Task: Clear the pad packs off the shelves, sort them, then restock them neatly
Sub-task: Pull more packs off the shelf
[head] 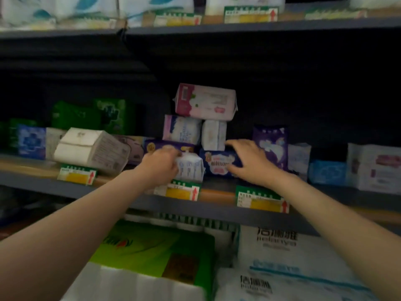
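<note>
Right now the left hand (161,168) grips a small white-and-blue plastic pad pack (191,168) at the grey shelf (217,208) front, its long axis upright, while the right hand (247,160), fingers (231,142) spread, rests on the dark blue pack (219,164) at 3 o'clock.

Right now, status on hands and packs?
Left hand grips white pack. Right hand rests on blue pack. Stacked packs above, pink pack topmost, could topple.
</note>
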Available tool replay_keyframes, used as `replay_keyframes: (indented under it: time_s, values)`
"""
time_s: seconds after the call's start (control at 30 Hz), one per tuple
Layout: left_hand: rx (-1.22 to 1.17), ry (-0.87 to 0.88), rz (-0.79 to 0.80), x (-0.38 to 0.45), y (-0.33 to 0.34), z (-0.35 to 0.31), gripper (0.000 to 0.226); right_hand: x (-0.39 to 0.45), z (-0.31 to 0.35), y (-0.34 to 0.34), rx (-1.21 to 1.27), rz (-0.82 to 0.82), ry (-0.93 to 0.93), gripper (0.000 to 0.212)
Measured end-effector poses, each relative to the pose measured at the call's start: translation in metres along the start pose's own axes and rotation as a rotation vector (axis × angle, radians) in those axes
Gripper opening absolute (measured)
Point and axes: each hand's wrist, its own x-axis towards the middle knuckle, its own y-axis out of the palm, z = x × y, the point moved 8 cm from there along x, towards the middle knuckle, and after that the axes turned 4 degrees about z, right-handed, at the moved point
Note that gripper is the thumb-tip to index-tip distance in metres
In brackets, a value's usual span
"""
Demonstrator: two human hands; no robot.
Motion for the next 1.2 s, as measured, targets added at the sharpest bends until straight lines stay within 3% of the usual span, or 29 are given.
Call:
replay_keyframes:
  time_s: [0.1,0.17,0.3,0.63,0.87,1.0,1.1,1.2]
  values:
    - [-0.014,-0.049,0.023,0.01,-0.002,0.005,0.045,0.025,0.008,0.017,0.018,0.089,0.032,0.069]
    - [0.019,-0.058,0.038,0.017,-0.007,0.005,0.05,0.038,0.012,0.01,0.032,-0.004,0.026,0.072]
    - [0.181,-0.057,0.213,0.031,0.0,0.001,0.06,0.061,0.011,-0.023,-0.05,-0.217,-0.023,0.079]
    - [0.411,0.026,0.461,0.047,0.003,-0.019,0.064,0.114,-0.014,-0.047,-0.465,-0.254,0.022,0.085]
    - [0.469,0.088,0.461,0.048,0.006,-0.018,0.062,0.141,-0.016,-0.059,-0.422,-0.158,0.095,0.092]
    - [0.487,0.088,0.442,0.044,0.009,-0.017,0.06,0.13,0.001,-0.059,-0.521,-0.273,0.065,0.092]
    - [0.478,0.084,0.428,0.039,0.01,-0.018,0.059,0.096,0.024,-0.064,-0.626,-0.415,-0.081,0.098]
    - [0.355,0.077,0.39,0.035,0.008,-0.014,0.057,0.041,0.038,-0.075,-0.548,-0.553,-0.229,0.097]
